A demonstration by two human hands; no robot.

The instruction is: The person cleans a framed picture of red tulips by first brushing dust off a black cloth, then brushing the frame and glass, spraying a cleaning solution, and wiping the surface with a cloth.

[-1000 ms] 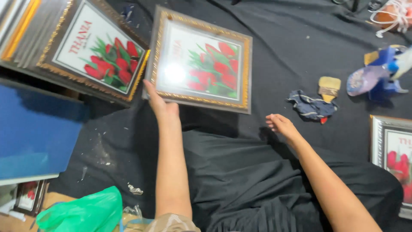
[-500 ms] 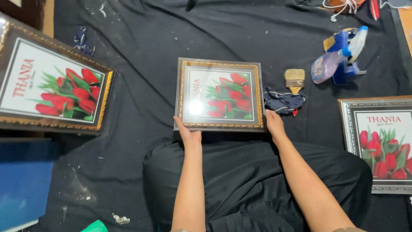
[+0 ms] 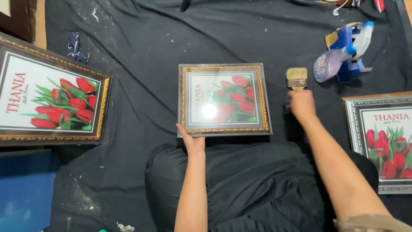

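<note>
left hand [image 3: 194, 141]: grips the near left corner of the small gold-framed picture [image 3: 224, 99], thumb on the frame's front edge, fingers hidden under it.
right hand [image 3: 301, 104]: reaches out to the right of the frame and closes over the handle of the paintbrush [image 3: 296, 77]; only the bristles and ferrule show past the knuckles.
small gold-framed picture: lies flat on the black cloth [image 3: 150, 51], straight ahead of the person's lap, red tulips on white under glass, bright glare spot on its lower left part.
paintbrush: just right of the frame's upper right corner, pale bristles pointing away from the person, not touching the frame.
spray bottle [image 3: 339, 58]: clear purplish body with a blue and white trigger head, lying tilted, beyond and right of the brush.
blue tool [image 3: 345, 47]: under and behind the spray bottle, touching it; kind cannot be told.
large gold-framed picture [image 3: 51, 103]: far left on the cloth, same tulip print, well apart from the small one.
silver-framed picture [image 3: 382, 141]: right edge, partly cut off, near the right forearm.
blue board [image 3: 23, 189]: lower left corner.
cloth: black, flecked with white specks, covering the floor.
</note>
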